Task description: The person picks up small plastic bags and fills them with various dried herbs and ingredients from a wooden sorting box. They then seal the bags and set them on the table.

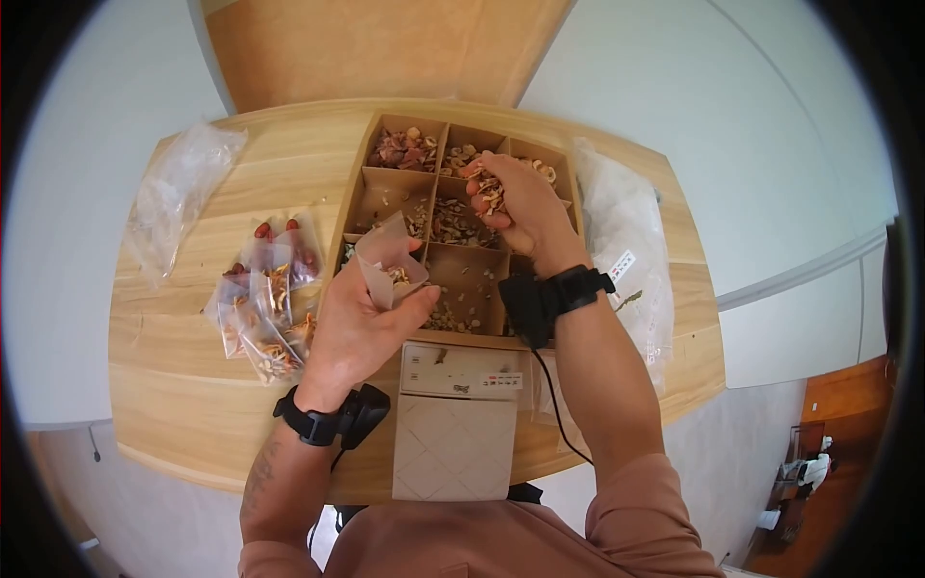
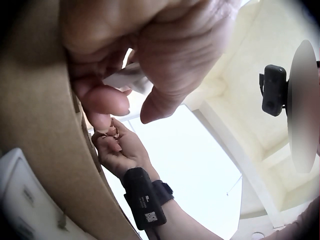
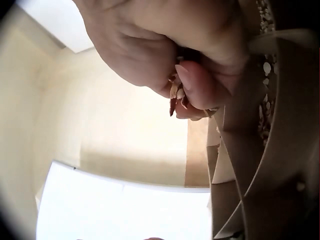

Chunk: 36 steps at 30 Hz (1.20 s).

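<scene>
My left hand (image 1: 349,332) holds a small translucent bag (image 1: 387,252) by its sides, its mouth upward and some pale bits low inside. It sits over the near left part of a divided cardboard box (image 1: 393,180). Above the box's far right compartments, my right hand (image 1: 528,204) has its fingers curled round a handful of dried slices (image 1: 489,193). In the right wrist view, brown slice ends (image 3: 176,95) poke out beside the fingertips. The compartments contain reddish dried pieces (image 1: 405,149), brown slices (image 1: 461,223) and small pale pieces (image 1: 453,320).
Several small filled bags (image 1: 273,279), some with orange strips, some with red dates, lie on the wooden table (image 1: 173,356) left of the box. Large clear plastic bags lie at the far left (image 1: 183,193) and right (image 1: 631,241). A white flat-topped carton (image 1: 453,448) stands at the near edge.
</scene>
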Available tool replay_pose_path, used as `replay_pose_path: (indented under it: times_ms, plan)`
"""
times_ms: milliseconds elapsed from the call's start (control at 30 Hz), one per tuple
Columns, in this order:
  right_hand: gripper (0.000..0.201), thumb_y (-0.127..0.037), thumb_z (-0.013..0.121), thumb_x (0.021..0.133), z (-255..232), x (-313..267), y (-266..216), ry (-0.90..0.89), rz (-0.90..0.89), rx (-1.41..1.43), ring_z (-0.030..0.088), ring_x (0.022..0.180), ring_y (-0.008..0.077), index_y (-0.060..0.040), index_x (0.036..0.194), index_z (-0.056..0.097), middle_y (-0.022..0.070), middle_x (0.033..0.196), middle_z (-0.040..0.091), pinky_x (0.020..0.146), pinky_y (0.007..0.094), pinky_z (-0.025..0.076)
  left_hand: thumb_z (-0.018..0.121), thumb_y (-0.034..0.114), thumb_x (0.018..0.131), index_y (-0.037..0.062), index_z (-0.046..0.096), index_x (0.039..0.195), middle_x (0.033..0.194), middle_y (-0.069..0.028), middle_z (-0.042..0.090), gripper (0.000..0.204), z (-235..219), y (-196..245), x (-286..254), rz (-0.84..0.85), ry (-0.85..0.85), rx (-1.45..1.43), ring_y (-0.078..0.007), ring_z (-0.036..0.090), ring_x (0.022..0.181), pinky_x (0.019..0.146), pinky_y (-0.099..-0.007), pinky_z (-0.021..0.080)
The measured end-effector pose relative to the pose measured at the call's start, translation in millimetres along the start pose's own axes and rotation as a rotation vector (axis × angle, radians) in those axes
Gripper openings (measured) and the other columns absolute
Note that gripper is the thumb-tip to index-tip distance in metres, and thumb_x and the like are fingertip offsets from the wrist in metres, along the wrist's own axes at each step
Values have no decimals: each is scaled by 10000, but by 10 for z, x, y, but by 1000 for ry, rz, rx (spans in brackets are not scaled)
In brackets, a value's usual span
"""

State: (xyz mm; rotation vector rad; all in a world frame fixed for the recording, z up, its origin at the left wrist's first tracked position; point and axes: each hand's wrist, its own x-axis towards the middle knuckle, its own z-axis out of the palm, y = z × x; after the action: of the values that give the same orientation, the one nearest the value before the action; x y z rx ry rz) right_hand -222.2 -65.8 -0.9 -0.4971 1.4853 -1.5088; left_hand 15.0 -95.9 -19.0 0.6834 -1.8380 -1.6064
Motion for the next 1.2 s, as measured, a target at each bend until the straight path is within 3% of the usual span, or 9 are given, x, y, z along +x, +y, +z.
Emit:
replay_pose_path:
  times_ms: [67,167,333,533,600,667,767,933,1200]
  plan:
    - [212,-243,542,990,-36,-11,35,13,-24,201,541,609,129,-39,954,585,75,793,596,444,234,365,719,36,874,68,545,1280,1042,-19,601,443,-9,-19,15,32,-31,54,-48,597,721,506,-187,474]
    - [188,-212,519,996,-15,-16,124,45,-63,420,566,664,152,-37,951,571,103,833,613,467,242,387,714,25,872,69,547,1272,1038,-19,599,435,-1,26,16,-41,-45,6,-46,597,725,505,-186,474]
    - [173,-174,502,997,85,-37,203,116,-151,657,594,715,187,-16,982,573,128,881,633,521,264,440,714,25,869,77,551,1263,1040,-14,602,430,42,81,43,9,-56,53,-45,610,767,519,-184,486]
    - [193,-153,508,994,169,-125,188,165,-203,748,650,818,232,1,1076,589,134,933,650,682,326,580,708,40,868,88,554,1255,1035,2,606,419,166,172,171,26,-112,70,-52,610,778,545,-203,507]
    - [186,-150,511,993,161,-114,192,138,-226,803,657,840,239,5,1052,594,136,945,655,729,336,593,714,51,855,71,558,1261,1054,-17,618,435,216,138,212,14,-111,44,-76,608,825,636,-228,512]
    - [183,-149,514,992,177,-139,167,127,-251,848,660,854,243,9,1027,598,138,955,658,760,342,597,730,71,830,35,564,1271,1096,-59,640,472,261,131,241,-21,-96,-6,-122,609,934,810,-270,517]
    - [186,-153,518,994,213,-234,98,137,-293,885,660,865,241,10,988,606,138,962,660,783,345,593,706,29,854,62,533,1297,1002,-16,591,477,311,226,271,-73,-140,-85,-71,586,739,589,-222,526]
    - [200,-178,520,1002,248,-387,-39,145,-389,846,656,866,224,1,998,609,115,960,653,798,351,585,706,27,851,24,508,1318,989,-30,588,507,404,190,349,-102,-143,-109,-76,590,757,603,-234,539]
    - [245,-238,527,1006,395,-614,-160,131,-450,772,634,819,189,-25,1118,576,94,952,647,681,309,539,725,55,839,-8,487,1328,1011,-60,637,548,473,121,413,-87,-166,-127,-97,604,733,608,-255,534]
